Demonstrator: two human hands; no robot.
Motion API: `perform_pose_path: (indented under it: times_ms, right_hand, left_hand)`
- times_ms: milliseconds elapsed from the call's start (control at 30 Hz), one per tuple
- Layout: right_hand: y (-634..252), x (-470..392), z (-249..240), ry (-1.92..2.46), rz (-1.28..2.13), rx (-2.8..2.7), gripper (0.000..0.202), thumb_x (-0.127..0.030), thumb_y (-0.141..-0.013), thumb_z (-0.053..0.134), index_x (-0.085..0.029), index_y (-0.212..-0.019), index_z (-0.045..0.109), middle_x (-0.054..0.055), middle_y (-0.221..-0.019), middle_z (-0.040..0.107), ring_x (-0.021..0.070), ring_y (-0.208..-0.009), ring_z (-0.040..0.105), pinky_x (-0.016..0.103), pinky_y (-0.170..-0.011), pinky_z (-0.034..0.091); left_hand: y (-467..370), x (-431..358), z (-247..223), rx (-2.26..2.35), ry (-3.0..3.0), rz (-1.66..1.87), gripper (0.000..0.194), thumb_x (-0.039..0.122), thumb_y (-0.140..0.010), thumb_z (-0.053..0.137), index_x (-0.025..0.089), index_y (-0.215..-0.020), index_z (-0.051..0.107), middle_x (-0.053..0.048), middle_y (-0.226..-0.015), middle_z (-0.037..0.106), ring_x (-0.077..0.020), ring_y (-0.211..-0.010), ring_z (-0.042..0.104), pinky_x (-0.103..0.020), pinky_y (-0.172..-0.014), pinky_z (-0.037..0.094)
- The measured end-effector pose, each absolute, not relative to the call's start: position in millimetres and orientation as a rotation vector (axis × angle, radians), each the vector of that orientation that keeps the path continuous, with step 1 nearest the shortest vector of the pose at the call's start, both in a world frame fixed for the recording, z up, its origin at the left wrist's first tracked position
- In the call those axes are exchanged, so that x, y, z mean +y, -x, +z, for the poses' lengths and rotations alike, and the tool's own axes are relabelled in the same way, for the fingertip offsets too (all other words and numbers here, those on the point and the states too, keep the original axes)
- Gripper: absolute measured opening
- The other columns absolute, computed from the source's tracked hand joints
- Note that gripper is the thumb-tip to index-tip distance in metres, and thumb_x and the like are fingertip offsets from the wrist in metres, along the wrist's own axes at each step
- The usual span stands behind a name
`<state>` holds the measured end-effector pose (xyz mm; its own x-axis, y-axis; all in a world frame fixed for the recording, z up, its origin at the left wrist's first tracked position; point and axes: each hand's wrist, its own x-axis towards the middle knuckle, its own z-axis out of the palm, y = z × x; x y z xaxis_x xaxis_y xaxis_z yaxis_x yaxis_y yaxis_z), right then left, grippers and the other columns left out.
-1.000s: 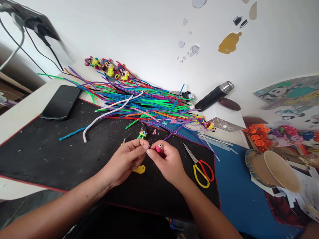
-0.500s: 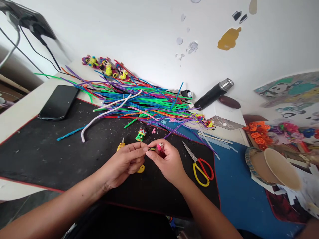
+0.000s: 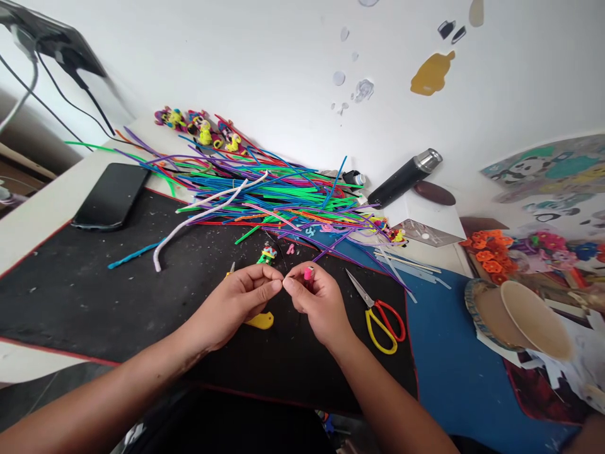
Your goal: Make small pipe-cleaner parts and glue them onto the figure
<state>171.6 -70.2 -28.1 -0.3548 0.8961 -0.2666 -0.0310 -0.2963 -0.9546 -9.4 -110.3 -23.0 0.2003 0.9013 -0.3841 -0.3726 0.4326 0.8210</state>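
My left hand [image 3: 246, 291] is closed in a pinch, thumb against forefinger. What its fingertips hold is too small to make out. My right hand [image 3: 317, 301] meets it tip to tip, also pinched. Tucked in the curled right fingers is a small red lighter [image 3: 309, 275] with a pink top, mostly hidden. Below my left hand lies a yellow-handled tool [image 3: 262, 320], partly covered by the fingers. Just beyond both hands stands a small green, red and blue figure [image 3: 267, 255]. Scissors [image 3: 378, 315] with one red and one yellow handle lie right of my right hand.
A heap of coloured pipe cleaners [image 3: 269, 189] spreads across the back of the black mat [image 3: 75, 290]. A phone [image 3: 112, 195] lies at left. A black flask [image 3: 401, 180] leans at the back right, and a paper cup [image 3: 534, 321] is at far right.
My fingertips have come closer together, and the short dark and yellowish strip between them no longer shows. The lighter has turned slightly in my right hand.
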Motion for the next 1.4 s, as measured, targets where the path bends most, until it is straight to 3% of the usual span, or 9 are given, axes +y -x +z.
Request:
perform_pose_path:
  times_ms: [200,567,767,1033,1400]
  right_hand:
    - [-167,-73,-26,1.131,1.76,-1.231,0.038,-0.055,-0.085,0.087,-0.022,-0.091,0.068,-0.009,-0.064,0.046,0.0084,-0.05,0.034,0.024,-0.048,0.029]
    - [-169,-71,-27,1.043,1.802,-1.219,0.058,-0.077,-0.09,0.078,-0.021,-0.085,0.067,-0.01,-0.058,0.034,0.0083,-0.049,0.027,0.026,-0.048,0.021]
    - [-166,-67,-24,1.026,1.81,-1.313,0.064,-0.083,-0.093,0.069,-0.022,-0.073,0.057,-0.01,-0.055,0.032,0.0087,-0.048,0.024,0.027,-0.048,0.02]
    - [-156,-63,-22,1.252,1.421,-1.733,0.052,-0.055,-0.102,0.06,-0.026,-0.066,0.036,-0.008,-0.059,0.032,0.0113,-0.055,0.029,0.03,-0.053,0.022]
    - [-152,-55,-29,1.329,1.199,-1.957,0.039,-0.043,-0.098,0.053,-0.026,-0.067,0.036,-0.007,-0.059,0.035,0.0122,-0.056,0.032,0.031,-0.055,0.024]
  left_hand:
    - [11,-111,-29,1.051,-0.751,1.011,0.044,0.06,-0.092,0.085,0.017,-0.091,0.074,0.008,-0.064,0.042,-0.0067,-0.055,0.027,-0.018,-0.049,0.023]
    - [18,-100,-18,1.093,-0.591,1.08,0.057,0.064,-0.073,0.097,0.018,-0.085,0.065,0.011,-0.058,0.038,-0.0051,-0.051,0.022,-0.018,-0.045,0.018]
    - [21,-97,-16,1.084,-0.593,1.097,0.057,0.065,-0.072,0.097,0.019,-0.085,0.066,0.012,-0.054,0.034,-0.0049,-0.049,0.019,-0.018,-0.045,0.016]
    - [22,-96,-14,1.07,-0.606,1.105,0.055,0.063,-0.073,0.096,0.019,-0.082,0.065,0.012,-0.054,0.036,-0.0049,-0.05,0.021,-0.017,-0.045,0.018]
    - [23,-96,-12,1.069,-0.596,1.092,0.053,0.059,-0.072,0.096,0.018,-0.082,0.063,0.012,-0.054,0.035,-0.0048,-0.05,0.02,-0.017,-0.045,0.017]
